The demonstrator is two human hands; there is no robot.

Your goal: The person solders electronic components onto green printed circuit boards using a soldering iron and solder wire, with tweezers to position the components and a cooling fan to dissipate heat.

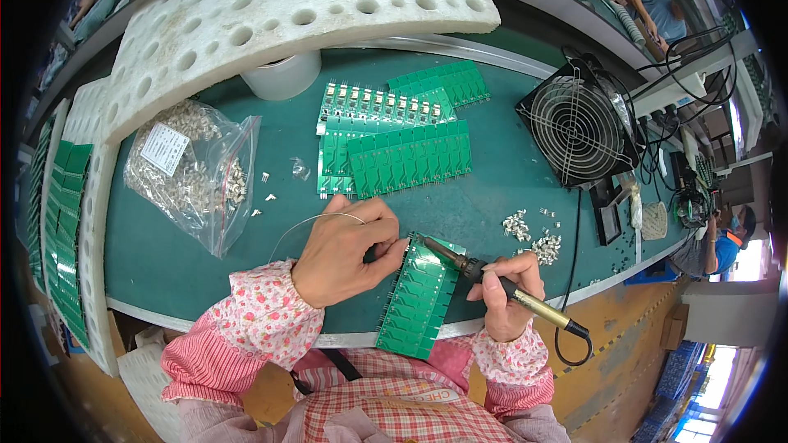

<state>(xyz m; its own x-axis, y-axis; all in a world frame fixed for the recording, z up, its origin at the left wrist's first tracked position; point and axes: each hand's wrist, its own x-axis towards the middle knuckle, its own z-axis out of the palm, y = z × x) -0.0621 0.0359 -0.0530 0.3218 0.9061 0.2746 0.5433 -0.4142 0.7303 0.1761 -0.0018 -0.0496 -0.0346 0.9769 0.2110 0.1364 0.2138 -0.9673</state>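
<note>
A green circuit board panel [414,303] lies at the table's front edge, pins sticking out along its left side. My right hand [510,295] grips a soldering iron [542,308] like a pen, with the iron's tip over the panel's top end. To the left, my left hand [343,250] is closed on a thin solder wire [289,232], which loops out behind the knuckles. Its fingertips are at the panel's upper left corner, close to the iron's tip. Exactly where wire and tip meet is too small to make out.
Stacked green panels [410,156] lie behind my hands. A plastic bag of small metal parts [193,168] sits left, beneath a perforated white foam sheet [295,4]. Loose metal parts [542,244] are piled right. A black fan [579,123] stands beyond, the iron's cord [572,267] running near it.
</note>
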